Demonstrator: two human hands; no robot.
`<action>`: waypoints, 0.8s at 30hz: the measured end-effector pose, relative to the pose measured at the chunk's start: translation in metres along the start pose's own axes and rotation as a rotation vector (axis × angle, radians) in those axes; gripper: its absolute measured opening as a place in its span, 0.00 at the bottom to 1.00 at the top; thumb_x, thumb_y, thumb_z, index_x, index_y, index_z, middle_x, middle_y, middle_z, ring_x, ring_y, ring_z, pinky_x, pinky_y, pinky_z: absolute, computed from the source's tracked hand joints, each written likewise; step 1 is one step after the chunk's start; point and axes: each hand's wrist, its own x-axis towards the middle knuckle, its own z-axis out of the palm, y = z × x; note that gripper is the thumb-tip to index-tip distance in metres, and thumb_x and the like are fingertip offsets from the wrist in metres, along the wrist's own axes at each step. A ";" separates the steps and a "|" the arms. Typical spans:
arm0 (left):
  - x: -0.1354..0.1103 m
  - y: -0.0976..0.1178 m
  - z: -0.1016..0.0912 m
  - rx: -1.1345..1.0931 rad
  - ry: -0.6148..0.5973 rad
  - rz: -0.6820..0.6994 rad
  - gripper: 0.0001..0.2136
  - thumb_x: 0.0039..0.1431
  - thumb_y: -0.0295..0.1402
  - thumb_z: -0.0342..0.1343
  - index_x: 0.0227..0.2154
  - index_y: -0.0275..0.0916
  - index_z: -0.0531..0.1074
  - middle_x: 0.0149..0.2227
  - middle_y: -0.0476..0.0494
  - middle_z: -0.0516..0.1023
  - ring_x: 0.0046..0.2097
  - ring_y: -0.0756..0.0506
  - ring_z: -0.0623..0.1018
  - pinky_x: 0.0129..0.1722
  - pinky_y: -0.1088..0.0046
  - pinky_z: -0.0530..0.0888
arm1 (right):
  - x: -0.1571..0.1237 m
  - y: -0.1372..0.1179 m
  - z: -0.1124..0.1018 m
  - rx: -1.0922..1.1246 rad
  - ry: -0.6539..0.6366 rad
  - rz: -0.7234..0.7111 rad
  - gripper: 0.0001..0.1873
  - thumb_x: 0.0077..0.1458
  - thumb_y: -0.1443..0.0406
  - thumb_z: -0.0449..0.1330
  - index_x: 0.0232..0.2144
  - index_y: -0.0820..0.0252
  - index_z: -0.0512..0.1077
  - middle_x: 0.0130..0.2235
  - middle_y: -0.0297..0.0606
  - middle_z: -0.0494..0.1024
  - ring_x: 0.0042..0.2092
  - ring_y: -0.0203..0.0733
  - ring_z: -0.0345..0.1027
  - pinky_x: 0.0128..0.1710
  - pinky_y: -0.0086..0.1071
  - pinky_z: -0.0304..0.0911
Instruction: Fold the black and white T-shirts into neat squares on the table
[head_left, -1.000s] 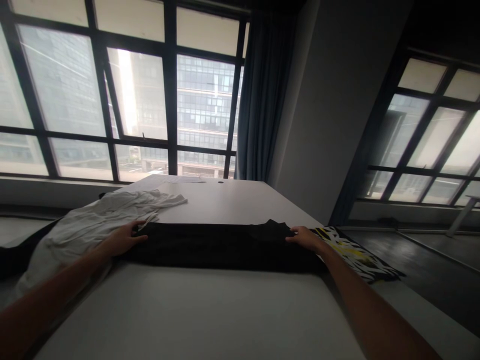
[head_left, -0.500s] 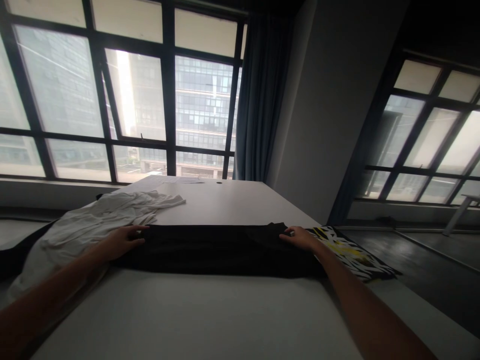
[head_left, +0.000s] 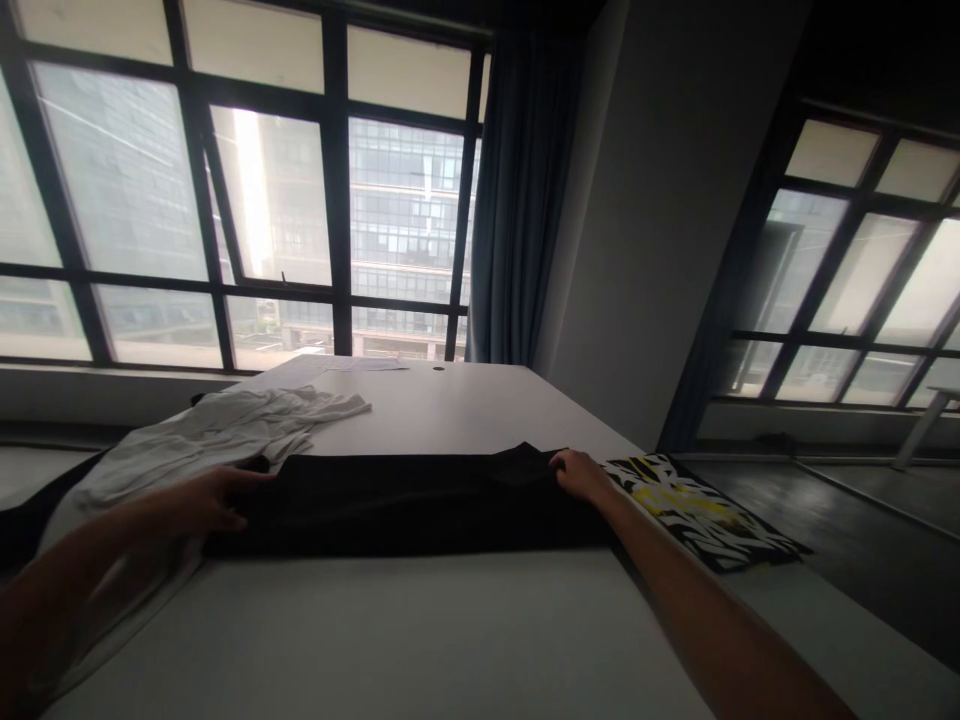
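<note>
A long folded piece of black cloth [head_left: 420, 505] lies across the white table [head_left: 390, 635] in front of me; its exact kind does not show. My left hand [head_left: 206, 503] holds the cloth's left end, thumb nearer me and fingers along the far edge. At the far right corner, my right hand [head_left: 581, 474] pinches the cloth between thumb and bent fingers. A small peak of fabric sticks up along the far edge, just left of the right hand. Beneath and beyond my left forearm spreads a crumpled white garment [head_left: 225, 425].
Right of my right forearm lies a black, white and yellow patterned cloth [head_left: 701, 510] at the table's side. Papers [head_left: 367, 364] rest at the far end. Beyond stand windows [head_left: 270, 190], a blue curtain [head_left: 514, 200] and a grey pillar [head_left: 645, 220].
Both hands and the black cloth have shifted left, the left hand also slightly nearer me. The fabric peak has moved left, and more of the patterned cloth shows.
</note>
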 end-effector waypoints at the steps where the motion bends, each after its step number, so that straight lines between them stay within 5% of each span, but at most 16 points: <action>1: -0.002 0.001 0.001 0.014 -0.039 -0.019 0.39 0.31 0.45 0.65 0.54 0.42 0.74 0.49 0.42 0.81 0.51 0.33 0.77 0.47 0.63 0.74 | 0.000 0.001 0.001 -0.019 -0.044 0.013 0.16 0.50 0.71 0.57 0.39 0.58 0.80 0.46 0.42 0.80 0.50 0.46 0.72 0.53 0.33 0.61; 6: 0.002 0.020 0.013 0.146 -0.011 -0.036 0.36 0.43 0.55 0.55 0.53 0.37 0.75 0.35 0.42 0.82 0.39 0.35 0.79 0.42 0.61 0.73 | -0.001 0.003 -0.001 -0.002 -0.073 -0.005 0.16 0.55 0.61 0.60 0.45 0.57 0.78 0.47 0.43 0.79 0.49 0.47 0.73 0.49 0.35 0.64; 13: 0.002 0.024 0.014 0.216 -0.085 -0.083 0.35 0.34 0.41 0.63 0.51 0.35 0.75 0.40 0.39 0.81 0.43 0.34 0.79 0.44 0.62 0.73 | -0.003 -0.003 0.002 -0.070 -0.083 -0.060 0.14 0.55 0.65 0.59 0.43 0.57 0.79 0.48 0.44 0.78 0.51 0.46 0.71 0.52 0.34 0.63; 16: 0.003 0.023 0.015 0.260 0.012 -0.067 0.34 0.41 0.50 0.59 0.51 0.36 0.75 0.42 0.37 0.81 0.44 0.33 0.79 0.44 0.61 0.73 | -0.007 -0.007 -0.003 -0.164 -0.049 -0.014 0.15 0.55 0.61 0.61 0.44 0.56 0.78 0.50 0.45 0.76 0.51 0.50 0.70 0.50 0.37 0.64; 19: 0.011 0.026 0.023 0.260 0.147 0.093 0.27 0.54 0.53 0.47 0.46 0.41 0.79 0.48 0.38 0.80 0.50 0.34 0.77 0.50 0.61 0.71 | -0.014 -0.016 -0.010 -0.193 -0.053 0.000 0.20 0.57 0.55 0.59 0.48 0.56 0.77 0.51 0.48 0.75 0.51 0.53 0.70 0.49 0.40 0.64; 24: 0.025 0.029 0.041 0.347 0.074 0.086 0.23 0.57 0.45 0.45 0.49 0.45 0.77 0.56 0.43 0.77 0.57 0.36 0.73 0.57 0.60 0.66 | -0.024 -0.033 -0.010 -0.062 -0.234 -0.103 0.29 0.54 0.50 0.61 0.53 0.61 0.73 0.54 0.51 0.73 0.54 0.54 0.68 0.54 0.39 0.61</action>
